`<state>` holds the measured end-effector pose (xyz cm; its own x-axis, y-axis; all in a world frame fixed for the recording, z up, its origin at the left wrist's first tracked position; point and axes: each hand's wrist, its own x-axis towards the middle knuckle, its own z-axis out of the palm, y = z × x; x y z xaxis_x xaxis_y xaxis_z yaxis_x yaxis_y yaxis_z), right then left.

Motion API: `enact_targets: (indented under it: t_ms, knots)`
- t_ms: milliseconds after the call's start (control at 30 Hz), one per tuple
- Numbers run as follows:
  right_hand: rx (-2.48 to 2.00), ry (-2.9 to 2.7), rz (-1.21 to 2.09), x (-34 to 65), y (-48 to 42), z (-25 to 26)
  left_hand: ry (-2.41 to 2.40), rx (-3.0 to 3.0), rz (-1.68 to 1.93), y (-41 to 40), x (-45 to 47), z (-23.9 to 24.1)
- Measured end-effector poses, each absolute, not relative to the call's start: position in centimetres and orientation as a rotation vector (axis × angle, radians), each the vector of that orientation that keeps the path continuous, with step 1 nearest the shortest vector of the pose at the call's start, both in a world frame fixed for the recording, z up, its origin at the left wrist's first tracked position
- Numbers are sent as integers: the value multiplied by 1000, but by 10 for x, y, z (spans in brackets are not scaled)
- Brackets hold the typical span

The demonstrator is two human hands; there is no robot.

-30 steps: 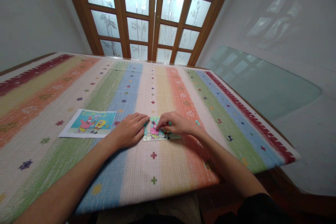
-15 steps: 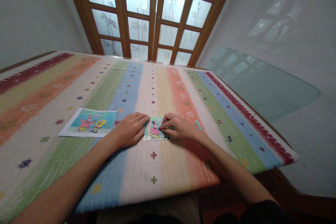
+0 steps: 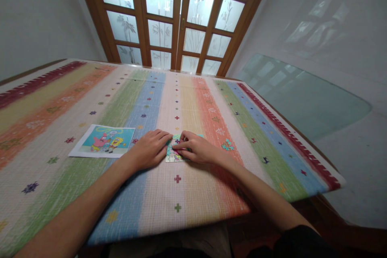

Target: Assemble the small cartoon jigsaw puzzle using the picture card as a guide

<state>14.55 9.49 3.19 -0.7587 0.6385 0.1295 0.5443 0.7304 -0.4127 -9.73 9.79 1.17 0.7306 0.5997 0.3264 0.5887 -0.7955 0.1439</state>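
A small, partly assembled jigsaw puzzle point(image 3: 169, 158) with a colourful cartoon picture lies flat on the cloth in front of me. My left hand point(image 3: 152, 149) rests palm down at its left edge, fingers stretched out and the fingertips touching its upper left corner. Over the puzzle, my right hand point(image 3: 196, 148) pinches a puzzle piece, mostly hidden by the fingers, above the left part of the picture. That hand covers the puzzle's middle and right. Left of my left hand lies a printed cartoon picture point(image 3: 104, 141) on white paper.
Several loose turquoise puzzle pieces point(image 3: 227, 144) lie in a small heap right of my right hand. A striped tablecloth point(image 3: 193, 193) covers the table, whose front edge is close to me. Beyond stand wooden doors point(image 3: 177, 16) with frosted panes; a wall runs along the right.
My right hand has moved left across the puzzle, from its middle towards its left side, uncovering more of the loose pieces. My left hand has stayed in place.
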Motion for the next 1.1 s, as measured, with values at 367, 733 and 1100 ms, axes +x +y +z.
enact_targets:
  t_ms: [367, 733, 1100]
  knots:
    - [-940, -2537, 568, 152, 96, 22, 993, 2860, 559, 99, -98, 10]
    - [-935, -2569, 468, 150, 91, 19, 996, 2888, 546, 98, -97, 11]
    - [-912, -2615, 362, 146, 90, 20, 1031, 2877, 571, 100, -96, 8]
